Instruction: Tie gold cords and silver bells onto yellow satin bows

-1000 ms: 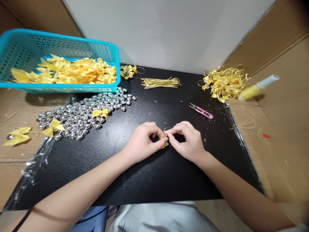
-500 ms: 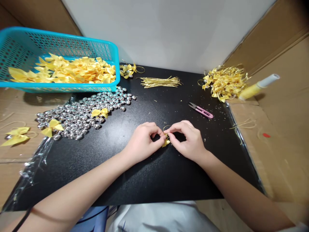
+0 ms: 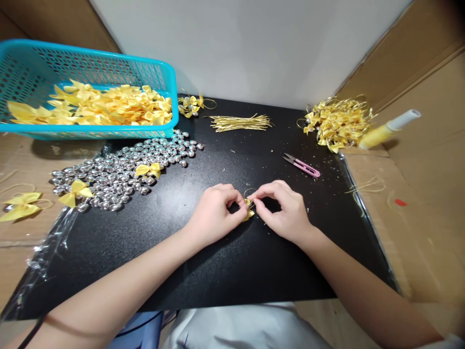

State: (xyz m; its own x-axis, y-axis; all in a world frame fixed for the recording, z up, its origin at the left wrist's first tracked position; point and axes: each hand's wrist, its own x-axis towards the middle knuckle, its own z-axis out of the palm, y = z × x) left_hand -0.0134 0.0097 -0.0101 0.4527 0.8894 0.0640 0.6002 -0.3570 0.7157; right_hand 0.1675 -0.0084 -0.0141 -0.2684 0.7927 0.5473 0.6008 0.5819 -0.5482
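Observation:
Over the middle of the black tabletop (image 3: 203, 271), my two hands meet at a small yellow ribbon bow (image 3: 250, 213) with a thin gold cord loop (image 3: 248, 191) rising from it. My left hand (image 3: 221, 211) pinches the bow between thumb and forefinger. On the other side, the thumb and forefinger of my right hand (image 3: 282, 208) are pressed together on the gold cord beside the bow. Fingertips hide most of the bow's centre. Pink thread snips (image 3: 302, 166) lie beyond my right hand, their blades pointing to the left.
A turquoise basket (image 3: 174, 97) of yellow bows stands back left. Silver beads (image 3: 112, 169) spread before it, two bows (image 3: 75, 193) on top. Gold cords (image 3: 240, 122) lie at the back. Finished-looking looped bows (image 3: 337, 123) are heaped back right, beside a yellow-and-white tube (image 3: 390, 130).
Both hands stay pinched at the bow, almost in the same place. The right fingertips have shifted very slightly on the cord. The view has moved a little.

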